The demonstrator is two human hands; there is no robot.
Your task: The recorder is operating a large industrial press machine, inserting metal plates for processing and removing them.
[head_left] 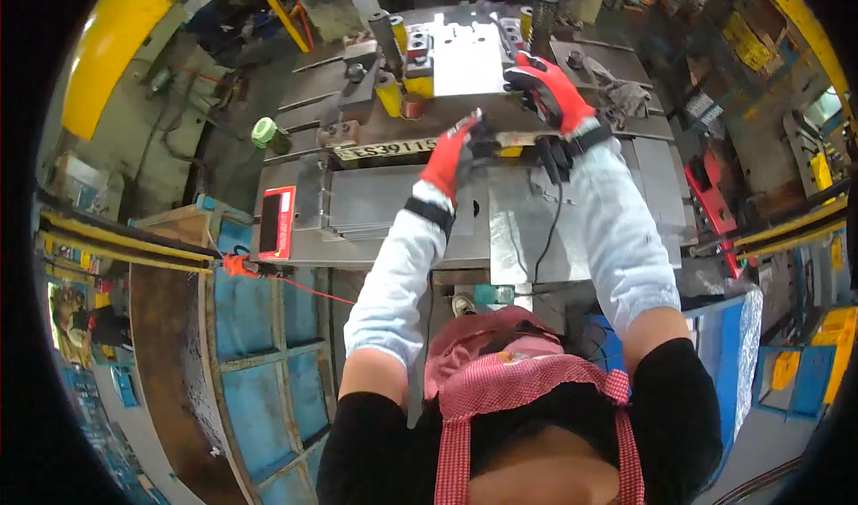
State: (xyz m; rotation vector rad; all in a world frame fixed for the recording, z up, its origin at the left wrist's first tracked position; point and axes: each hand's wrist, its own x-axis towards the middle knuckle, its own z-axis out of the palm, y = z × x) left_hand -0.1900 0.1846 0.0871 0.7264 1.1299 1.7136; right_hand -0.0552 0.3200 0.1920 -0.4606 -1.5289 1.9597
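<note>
My left hand [458, 155], in a red glove with a dark palm, hovers blurred before the front edge of the steel die [420, 128]. Its fingers look apart, with nothing visible between them. Farther right, my right hand [552, 94], in the same kind of glove, is at the right side of the die with its fingers curled in. A slim dark bar [504, 38] runs up to those fingers; I cannot make out whether they grip it. Just left of them a brightly lit metal plate [469, 58] lies in the die. A stack of flat grey sheets [380, 199] rests nearer me.
Dark guide posts [386, 45] rise at the die's back. A red-framed device [277, 223] lies at the table's left; a green-capped container [265, 132] stands beyond it. A cable [547, 237] hangs from my right wrist over another sheet [523, 228]. A grey rag [626, 98] lies right.
</note>
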